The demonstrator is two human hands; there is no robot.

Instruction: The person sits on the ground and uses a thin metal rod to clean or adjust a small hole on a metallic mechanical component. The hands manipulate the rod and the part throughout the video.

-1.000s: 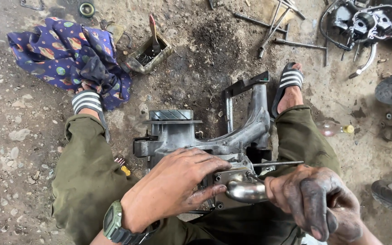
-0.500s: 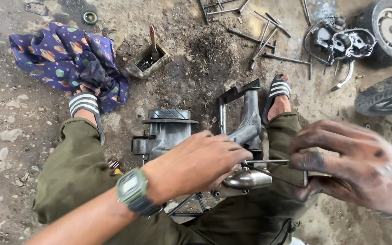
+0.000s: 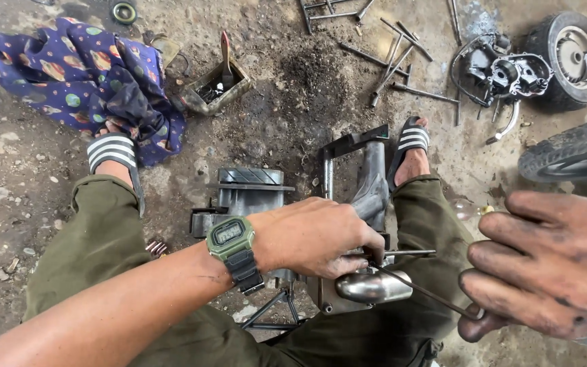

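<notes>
two hands on a greasy engine part

the grey metal engine part [image 3: 259, 197] sits on the dirt ground [image 3: 8, 224] between the person's knees. the left hand [image 3: 314, 238], with a green watch [image 3: 231, 238] on its wrist, is closed over the top of the part and presses on it. just under the fingers is a shiny round metal piece [image 3: 374, 287]. the right hand [image 3: 552, 265] is dirty and black with grease. its fingers are curled and it pinches the end of a thin metal rod [image 3: 422, 291] that runs back to the engine part.

a small, dirty square tin [image 3: 202, 102] stands on the ground past the left foot. a brush [image 3: 225, 61] with a reddish handle stands in it, and some small dark metal bits lie in the bottom. a blue cloth [image 3: 56, 68] with coloured round spots lies just beside the tin, touching the left sandal [image 3: 111, 153]. loose long bolts [image 3: 402, 54] lie far up on the ground. at the far right are another engine piece [image 3: 504, 71] and a small wheel [image 3: 572, 54].
</notes>
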